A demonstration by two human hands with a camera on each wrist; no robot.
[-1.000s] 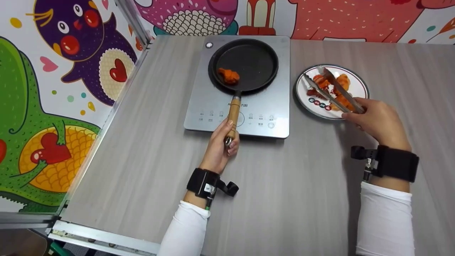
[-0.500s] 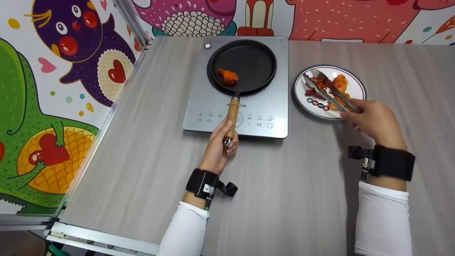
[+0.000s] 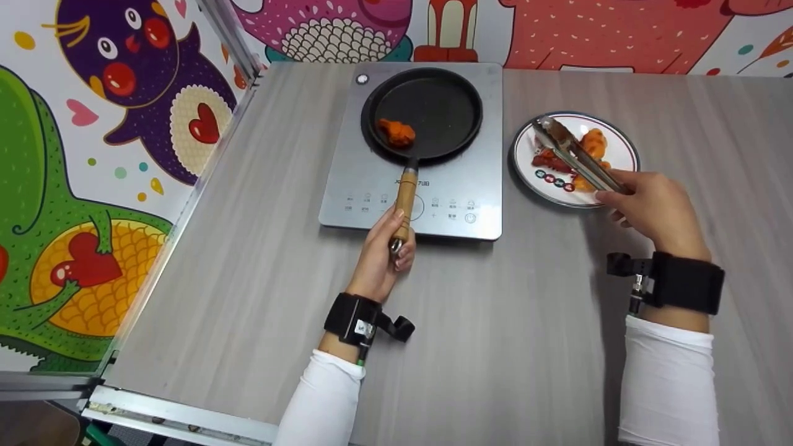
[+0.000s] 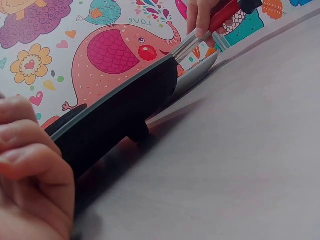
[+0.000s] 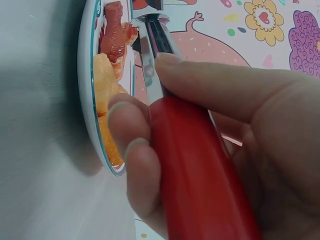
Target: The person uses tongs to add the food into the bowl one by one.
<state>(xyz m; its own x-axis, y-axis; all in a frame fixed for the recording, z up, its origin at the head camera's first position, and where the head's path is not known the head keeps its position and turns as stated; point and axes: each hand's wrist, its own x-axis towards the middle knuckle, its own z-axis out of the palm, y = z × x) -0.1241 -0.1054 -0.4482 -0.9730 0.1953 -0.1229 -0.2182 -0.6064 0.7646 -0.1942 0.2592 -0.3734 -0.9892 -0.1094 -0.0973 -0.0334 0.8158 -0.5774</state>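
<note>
A black frying pan [image 3: 427, 111] sits on a silver induction cooktop [image 3: 461, 192] with one orange fried piece [image 3: 397, 132] in it. My left hand [image 3: 385, 244] grips the pan's wooden handle [image 3: 406, 197]. My right hand [image 3: 650, 207] holds metal tongs [image 3: 573, 155] by their red grip [image 5: 192, 165], the tongs squeezed nearly together over a white plate [image 3: 622, 145]. Several orange and red fried pieces [image 3: 591, 144] lie on the plate. In the right wrist view the tong tips reach a red piece [image 5: 114, 35]. The left wrist view shows the pan's underside [image 4: 120, 117] and the tongs [image 4: 192, 42] beyond.
The grey wooden table [image 3: 508, 322] reaches a metal frame rail [image 3: 186, 204] on the left and a colourful cartoon wall [image 3: 619, 31] at the back. The cooktop's touch controls [image 3: 433, 207] face me.
The tongs have swung left across the plate and their arms have closed together. My left hand and the pan have stayed put.
</note>
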